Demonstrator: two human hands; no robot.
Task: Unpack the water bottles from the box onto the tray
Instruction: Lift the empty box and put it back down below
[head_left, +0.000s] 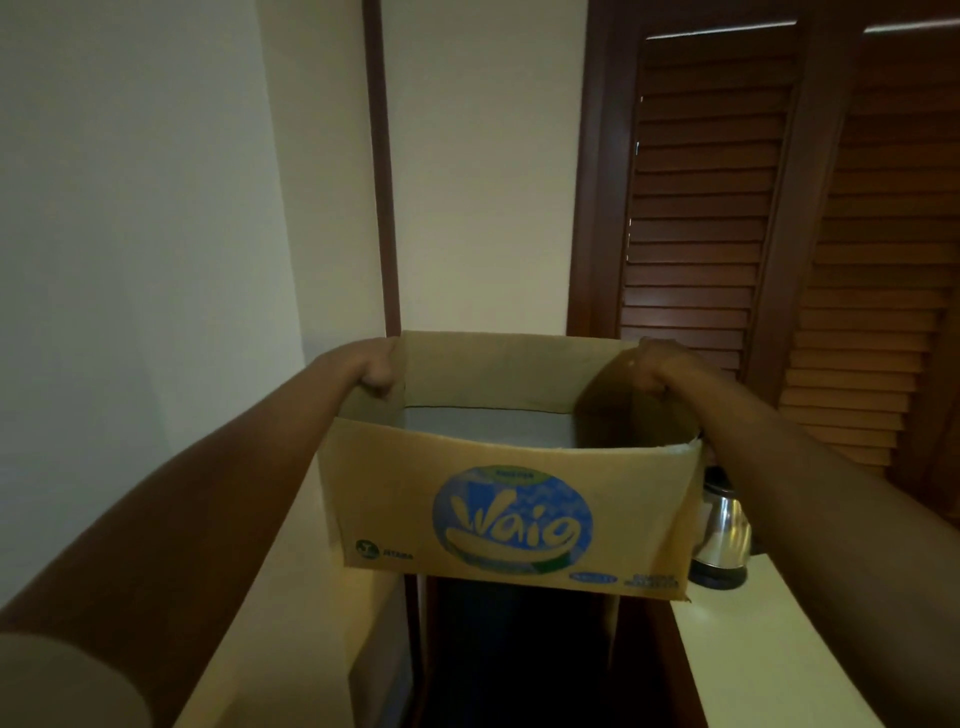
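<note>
With both arms stretched out in front, the person has the cardboard box (511, 514) lifted up in the air, clear of the counter. The left hand (375, 370) is curled tight over the top rim at the far left corner, fingers hooked inside. The right hand (652, 368) is clenched the same way on the far right corner, so the box hangs between the two grips.

The box sits upright with its open top facing up, and its long side runs left to right across the view. It's tipped a little toward the person, so you can peek inside: I only see a pale grey bottom, can't make out any bottles in the part that shows.

The front panel has a big blue oval logo that reads "Waig" in pale yellow letters. There's a small green round mark at the lower left with a word next to it, looks like "JETAMA" but it's blurry. More blue print at the lower right is too smeared to read.

A shiny metal kettle (723, 535) stands on the pale counter (769, 654) just behind the box's right end. Dark wooden louvred doors (779, 208) fill the back right.
</note>
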